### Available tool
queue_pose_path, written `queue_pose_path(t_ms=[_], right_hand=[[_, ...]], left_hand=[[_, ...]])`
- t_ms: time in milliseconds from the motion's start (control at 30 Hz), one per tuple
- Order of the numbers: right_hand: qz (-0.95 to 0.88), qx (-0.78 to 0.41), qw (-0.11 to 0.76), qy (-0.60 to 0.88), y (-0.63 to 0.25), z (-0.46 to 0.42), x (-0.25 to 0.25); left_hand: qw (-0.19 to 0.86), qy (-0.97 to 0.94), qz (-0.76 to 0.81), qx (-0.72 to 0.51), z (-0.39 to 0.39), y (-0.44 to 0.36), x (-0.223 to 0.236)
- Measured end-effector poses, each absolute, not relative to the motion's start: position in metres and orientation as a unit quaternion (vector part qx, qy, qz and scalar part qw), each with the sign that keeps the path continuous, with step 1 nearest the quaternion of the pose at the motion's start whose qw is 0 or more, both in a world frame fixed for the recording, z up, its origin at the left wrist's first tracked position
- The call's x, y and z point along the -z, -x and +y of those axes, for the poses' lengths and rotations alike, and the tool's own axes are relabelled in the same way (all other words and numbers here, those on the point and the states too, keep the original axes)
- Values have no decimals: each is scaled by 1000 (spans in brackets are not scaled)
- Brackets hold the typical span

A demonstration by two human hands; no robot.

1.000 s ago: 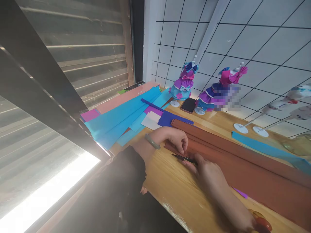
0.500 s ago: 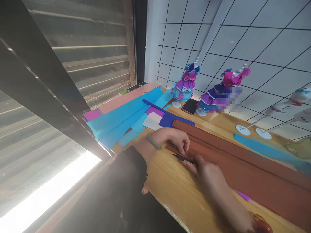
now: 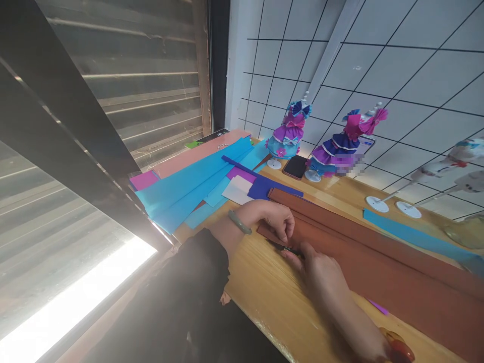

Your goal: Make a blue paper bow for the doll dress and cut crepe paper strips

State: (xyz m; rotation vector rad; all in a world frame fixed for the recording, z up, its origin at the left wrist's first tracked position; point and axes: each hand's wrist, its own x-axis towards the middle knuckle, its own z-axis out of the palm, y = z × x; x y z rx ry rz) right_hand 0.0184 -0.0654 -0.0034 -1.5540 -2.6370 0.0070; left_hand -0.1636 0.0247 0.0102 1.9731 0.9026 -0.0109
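Observation:
A long brown paper-like sheet (image 3: 378, 267) lies folded along the table in front of me. My left hand (image 3: 280, 221), with a green bangle on the wrist, has its fingers curled in a pinch at the sheet's near left end. Close by, my right hand (image 3: 321, 275) grips a small dark pair of scissors (image 3: 288, 248). The blades point left and lie at the edge of the brown sheet, just below my left fingertips. My right fingers cover most of the handles.
Blue sheets (image 3: 192, 176), a dark blue strip (image 3: 272, 184) and white pieces (image 3: 237, 190) lie at the back left. Beyond the sheet stand two dressed mini mannequins (image 3: 289, 133), a phone (image 3: 295, 167) and white stands (image 3: 377, 203). A blue strip (image 3: 416, 232) runs at the right.
My right hand has shifted slightly left with the scissors, and the blades now reach further along the brown sheet's edge. My left hand has barely moved.

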Motion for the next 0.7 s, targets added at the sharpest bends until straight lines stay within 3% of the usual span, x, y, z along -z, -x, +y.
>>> queue_pose_path(t_ms=[700], right_hand=[[-851,-32,28,524,-5,-69,-4]], left_hand=[[475,-800,367,0,29,163,-4]])
